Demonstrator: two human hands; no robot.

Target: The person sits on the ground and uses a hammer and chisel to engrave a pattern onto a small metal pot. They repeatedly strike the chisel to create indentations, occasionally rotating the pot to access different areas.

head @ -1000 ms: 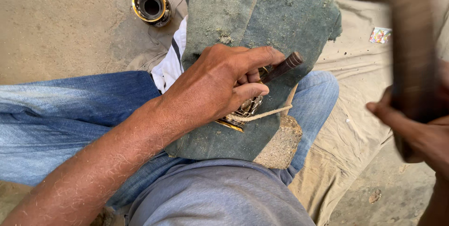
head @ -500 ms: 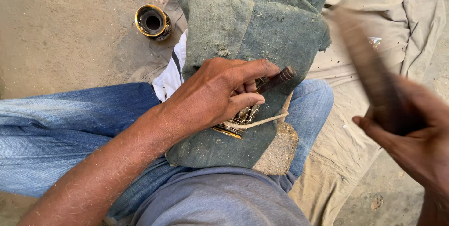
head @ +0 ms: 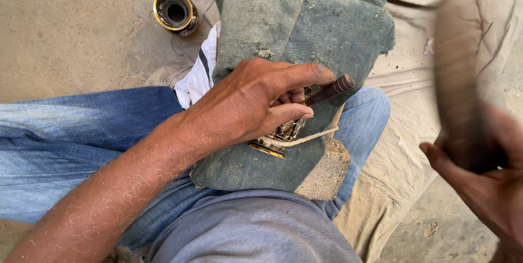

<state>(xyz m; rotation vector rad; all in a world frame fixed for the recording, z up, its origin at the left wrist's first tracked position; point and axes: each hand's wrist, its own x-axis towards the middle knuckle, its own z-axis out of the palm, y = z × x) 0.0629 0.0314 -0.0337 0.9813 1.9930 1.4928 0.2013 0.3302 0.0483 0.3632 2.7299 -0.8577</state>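
Observation:
My left hand (head: 256,102) rests on a dusty green cloth (head: 321,29) laid over my knee. Its fingers grip a thin dark chisel (head: 332,90) and press down on a small brass-coloured metal piece (head: 280,135) with a gold rim, tied round with a pale cord (head: 310,135). My right hand (head: 485,181) is at the right edge, closed around a blurred wooden mallet (head: 457,78) raised above the cloth. The mallet's shape is smeared by motion.
A small black cup with a gold rim (head: 175,12) stands on the sandy ground at the upper left. A beige sheet (head: 468,1) covers the ground on the right. A stone block (head: 327,173) pokes out under the green cloth. My blue jeans (head: 71,132) fill the left.
My right hand has swung the mallet: it stood at the far right edge, tilted inward, and now stands upright and blurred. My left hand has kept its grip on the chisel.

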